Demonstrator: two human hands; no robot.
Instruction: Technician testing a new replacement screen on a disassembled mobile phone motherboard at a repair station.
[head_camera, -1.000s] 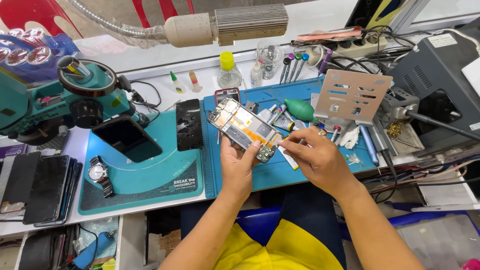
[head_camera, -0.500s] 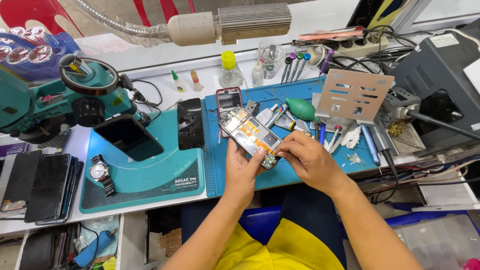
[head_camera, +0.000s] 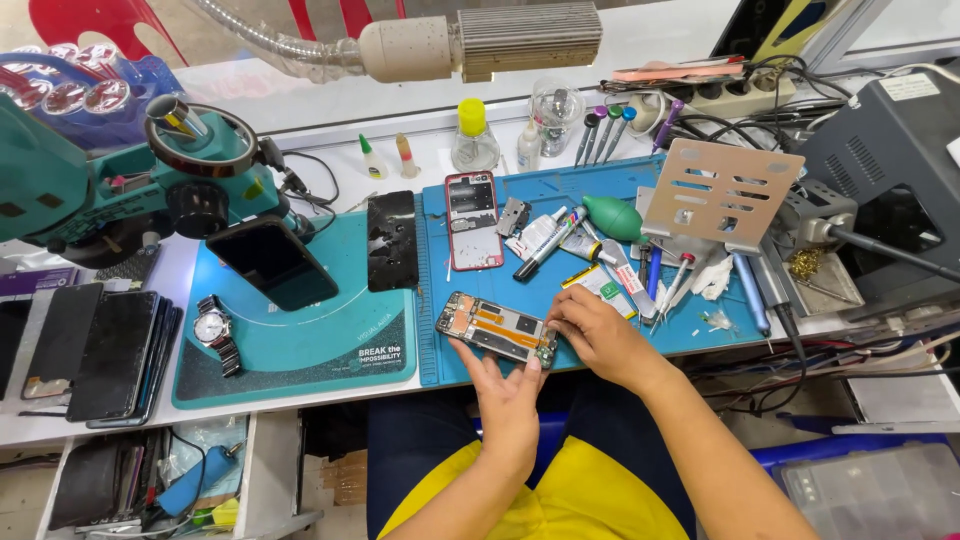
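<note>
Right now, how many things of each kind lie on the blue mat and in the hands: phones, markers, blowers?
Opened phone, held by the left hand and right hand: 1
Red phone frame: 1
Black marker: 1
Green blower: 1
Total: 4

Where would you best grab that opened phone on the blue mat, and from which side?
Probably by its long edges, as the left hand does now: fingers under the near edge of the opened phone, coming from the person's side. Its open face shows bare parts and orange strips, so a grip across the thin sides avoids them. The right hand works at its right end.
</note>
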